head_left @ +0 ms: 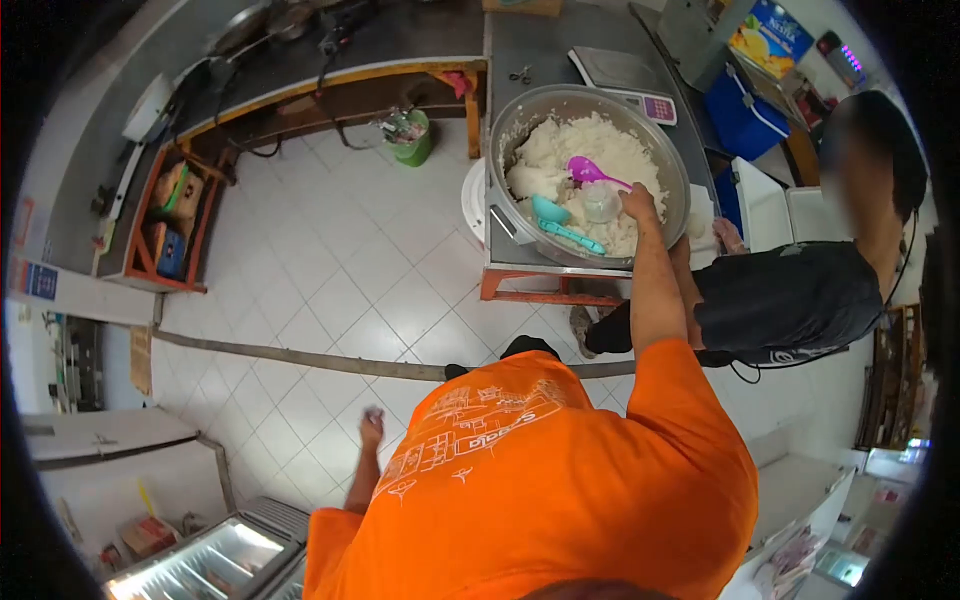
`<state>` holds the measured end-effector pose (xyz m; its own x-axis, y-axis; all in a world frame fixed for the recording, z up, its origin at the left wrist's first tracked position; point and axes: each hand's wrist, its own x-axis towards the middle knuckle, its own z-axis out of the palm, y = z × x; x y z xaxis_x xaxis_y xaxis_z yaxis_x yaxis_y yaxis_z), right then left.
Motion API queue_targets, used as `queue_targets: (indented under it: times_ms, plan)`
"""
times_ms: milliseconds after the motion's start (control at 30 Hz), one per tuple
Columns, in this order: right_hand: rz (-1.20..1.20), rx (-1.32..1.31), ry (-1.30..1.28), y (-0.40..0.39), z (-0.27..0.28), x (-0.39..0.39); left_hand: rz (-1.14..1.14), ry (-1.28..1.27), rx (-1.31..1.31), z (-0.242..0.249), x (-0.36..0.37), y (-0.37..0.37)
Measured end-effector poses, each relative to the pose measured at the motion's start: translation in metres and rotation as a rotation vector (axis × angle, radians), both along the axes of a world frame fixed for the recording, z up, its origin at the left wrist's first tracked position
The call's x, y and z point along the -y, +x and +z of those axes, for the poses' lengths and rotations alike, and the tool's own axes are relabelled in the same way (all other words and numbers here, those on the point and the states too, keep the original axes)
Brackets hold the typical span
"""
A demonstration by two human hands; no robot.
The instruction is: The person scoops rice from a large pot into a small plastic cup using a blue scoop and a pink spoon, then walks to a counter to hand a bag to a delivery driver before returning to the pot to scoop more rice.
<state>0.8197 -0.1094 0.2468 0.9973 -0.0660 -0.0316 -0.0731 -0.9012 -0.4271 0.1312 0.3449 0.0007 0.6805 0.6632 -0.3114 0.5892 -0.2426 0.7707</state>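
Left hand [372, 428] at 7 o'clock, hanging at side over white floor tiles [340, 290], fingers curled loosely, holding nothing. Right arm stretched up toward 1 o'clock. Right hand [637, 203] over big metal bowl [680, 175], closed on purple scoop [590, 172] handle. Small clear cup [600, 200] just beside hand, on heaped rice [600, 140]. Teal scoop [560, 222] lies at bowl's near rim. Co-worker in black shirt [790, 295] at 3 o'clock, close beside bowl. Scale [625, 80] beyond bowl, 12 o'clock.
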Motion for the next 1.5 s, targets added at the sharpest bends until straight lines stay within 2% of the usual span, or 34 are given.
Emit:
queue_targets:
  times_ms: [33, 67, 133, 167, 200, 233, 333, 367, 433, 467, 533, 567, 600, 667, 733, 800, 900, 967, 1067, 1200, 1267, 1400, 1500]
  plan:
    - [-0.016, -0.004, -0.01, 0.004, 0.002, 0.001, -0.078, 0.172, 0.076, 0.014, -0.034, 0.039]
    - [0.044, -0.036, 0.038, 0.003, 0.006, -0.003, -0.088, 0.252, 0.104, 0.088, -0.039, 0.104]
    - [0.093, -0.055, 0.094, -0.001, 0.033, -0.022, -0.16, 0.185, 0.082, 0.19, -0.05, 0.214]
    - [0.211, -0.063, 0.298, -0.013, 0.059, -0.034, -0.263, 0.322, 0.316, 0.213, -0.051, 0.263]
    - [0.33, -0.074, 0.499, -0.026, 0.085, -0.046, -0.305, 0.27, 0.367, 0.26, -0.034, 0.313]
    - [0.429, -0.04, 0.485, -0.036, 0.111, -0.057, -0.328, 0.139, 0.367, 0.316, -0.002, 0.357]
    - [0.647, 0.005, 0.527, -0.071, 0.193, -0.088, -0.69, 0.127, 0.611, 0.379, 0.072, 0.458]
    - [0.634, 0.012, 0.535, -0.078, 0.213, -0.096, -0.745, 0.051, 0.651, 0.402, 0.102, 0.482]
    - [0.84, -0.034, 0.683, -0.085, 0.245, -0.106, -0.819, -0.144, 0.806, 0.407, 0.148, 0.528]
    - [0.826, -0.03, 0.682, -0.086, 0.256, -0.109, -0.832, -0.151, 0.805, 0.409, 0.157, 0.541]
    - [0.941, -0.089, 0.747, -0.085, 0.27, -0.111, -0.935, -0.397, 0.699, 0.411, 0.171, 0.56]
    - [0.831, -0.116, 0.859, -0.086, 0.271, -0.112, -0.982, -0.582, 0.464, 0.393, 0.166, 0.569]
    - [0.821, -0.123, 0.858, -0.081, 0.264, -0.107, -0.985, -0.592, 0.457, 0.394, 0.165, 0.567]
    - [0.641, 0.093, 0.872, -0.066, 0.234, -0.095, -0.726, -1.169, 0.684, 0.395, 0.16, 0.548]
    - [0.492, -0.28, 0.223, -0.058, 0.193, -0.073, -0.531, -1.325, 0.772, 0.365, 0.135, 0.533]
    - [0.593, -0.474, -0.298, -0.063, 0.122, -0.06, -0.337, -1.455, 0.748, 0.34, 0.094, 0.514]
    - [0.601, -0.572, -0.395, -0.08, 0.076, -0.062, 0.015, -1.36, 0.752, 0.331, 0.054, 0.484]
    - [0.709, -0.373, -0.478, -0.086, 0.071, -0.069, 0.256, -1.282, 0.735, 0.325, 0.039, 0.473]
    - [0.622, -0.397, -0.378, -0.075, 0.085, -0.087, 0.346, -1.326, 0.765, 0.319, 0.027, 0.478]
    - [0.589, -0.624, -0.427, -0.071, 0.066, -0.103, 0.366, -1.343, 0.719, 0.316, 0.035, 0.5]
    - [0.672, -0.474, -0.549, -0.071, 0.056, -0.11, 0.341, -1.376, 0.674, 0.322, 0.038, 0.516]
    - [0.698, -0.548, -0.593, -0.068, 0.067, -0.116, 0.227, -1.442, 0.587, 0.309, 0.025, 0.53]
    - [0.669, -0.49, -0.637, -0.075, 0.059, -0.113, 0.235, -1.415, 0.534, 0.302, 0.01, 0.538]
